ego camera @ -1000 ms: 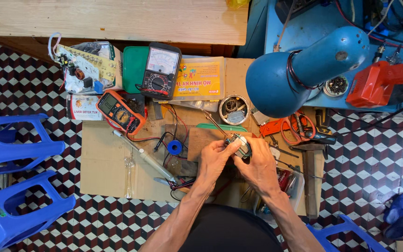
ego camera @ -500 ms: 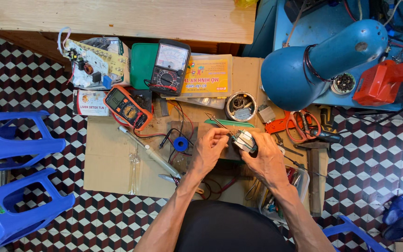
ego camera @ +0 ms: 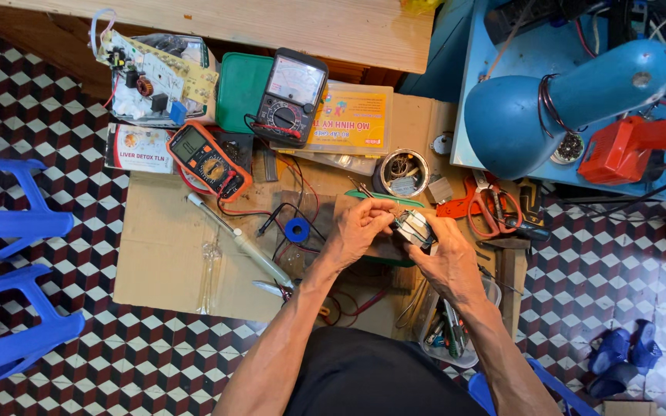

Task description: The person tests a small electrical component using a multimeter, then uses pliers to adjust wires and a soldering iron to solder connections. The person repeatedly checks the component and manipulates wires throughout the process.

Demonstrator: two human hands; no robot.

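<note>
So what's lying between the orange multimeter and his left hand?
In the head view, a small blue solder spool and black and red test leads lie between the orange multimeter and the left hand.

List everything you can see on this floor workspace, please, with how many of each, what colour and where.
small metal part: 1, silver and dark, held between both hands
cardboard sheet: 1, brown, spread on the tiled floor
digital meter: 1, orange and black, upper left of the cardboard
dial meter: 1, black, on a green box
circuit board: 1, cream, top left
soldering iron: 1, pale, lying left of the hands
solder spool: 1, blue, left of the hands
round tin: 1, silver, above the hands
scissors: 1, red handles, right of the hands
lamp: 1, blue, upper right
plastic stools: 2, blue, left edge
left hand: 1, gripping the part
right hand: 1, gripping the part
</note>
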